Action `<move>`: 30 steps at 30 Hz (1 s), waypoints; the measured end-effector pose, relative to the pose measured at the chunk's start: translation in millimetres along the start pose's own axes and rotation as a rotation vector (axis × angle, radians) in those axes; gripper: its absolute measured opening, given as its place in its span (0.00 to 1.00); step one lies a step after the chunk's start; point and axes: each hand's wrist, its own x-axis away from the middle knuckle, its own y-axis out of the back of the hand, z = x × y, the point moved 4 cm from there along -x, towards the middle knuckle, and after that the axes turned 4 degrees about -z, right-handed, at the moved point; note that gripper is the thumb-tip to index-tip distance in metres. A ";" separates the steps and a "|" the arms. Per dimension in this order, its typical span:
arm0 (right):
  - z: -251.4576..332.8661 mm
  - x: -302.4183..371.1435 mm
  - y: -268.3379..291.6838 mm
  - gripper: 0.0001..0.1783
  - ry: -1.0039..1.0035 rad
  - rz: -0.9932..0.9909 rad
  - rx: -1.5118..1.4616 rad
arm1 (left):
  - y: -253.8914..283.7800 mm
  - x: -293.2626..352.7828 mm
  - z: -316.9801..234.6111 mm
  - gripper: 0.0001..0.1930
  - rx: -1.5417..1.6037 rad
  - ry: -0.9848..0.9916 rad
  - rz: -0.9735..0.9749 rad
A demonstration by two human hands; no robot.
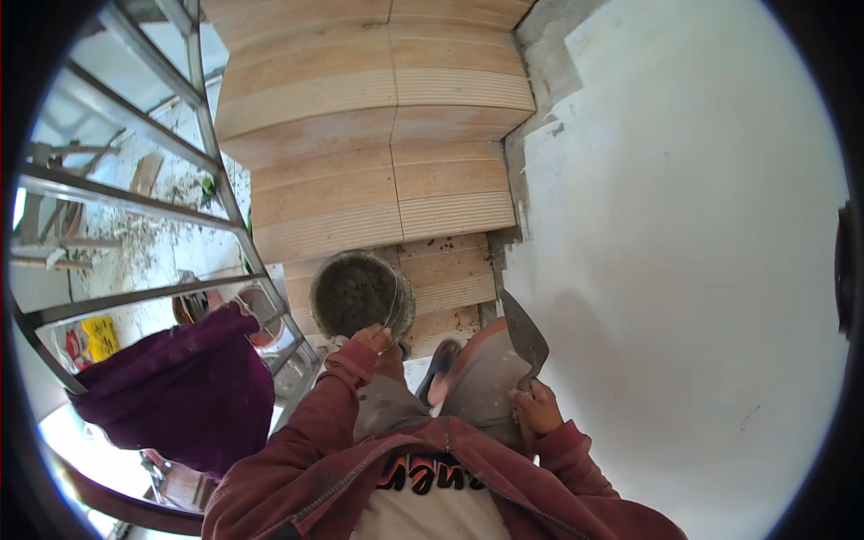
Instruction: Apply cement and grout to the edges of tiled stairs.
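Holding, left grip [371,340]: wire handle [394,301] of round, grey, mortar-filled bucket [407,308], over lower left of wood-look tiled staircase [324,175]. Right grip [538,410]: closed on grey, pointed metal trowel [525,335], right of staircase. Bucket probably heavy, best lifted by handle; trowel likely stiff.

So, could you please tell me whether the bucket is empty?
The bucket is not empty: a grey, lumpy mix shows inside; its depth I cannot tell.
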 end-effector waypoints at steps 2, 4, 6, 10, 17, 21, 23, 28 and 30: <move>9.1 12.5 1.7 0.10 0.075 0.027 0.002 | 12.0 -6.6 -28.2 0.21 -0.359 -0.253 -0.149; 8.5 15.7 3.8 0.09 0.001 0.066 -0.129 | 26.6 -6.8 -30.4 0.21 -0.120 0.050 -0.148; 11.4 3.9 -2.6 0.09 0.040 0.051 -0.138 | 27.6 -16.4 -11.2 0.22 -0.750 0.099 -0.050; 24.3 -21.5 11.6 0.08 -0.049 0.055 -0.258 | 13.8 2.5 -105.6 0.20 -0.297 0.195 -0.145; 34.4 -43.8 7.7 0.08 -0.074 0.142 -0.321 | 70.1 15.0 -244.2 0.20 -0.001 0.012 -0.313; 33.9 -51.1 15.7 0.09 -0.056 0.160 -0.362 | 67.4 24.3 -314.1 0.18 -0.034 0.020 -0.254; 33.7 -50.3 16.6 0.09 -0.066 0.157 -0.403 | 72.0 24.6 -331.0 0.18 -0.046 -0.025 -0.258; 29.6 -48.9 13.5 0.09 -0.077 0.127 -0.425 | 66.1 -6.8 -327.3 0.18 -0.094 -0.104 -0.244; 27.9 -46.2 10.2 0.08 -0.078 0.112 -0.386 | 62.9 -21.2 -323.4 0.18 -0.131 -0.063 -0.258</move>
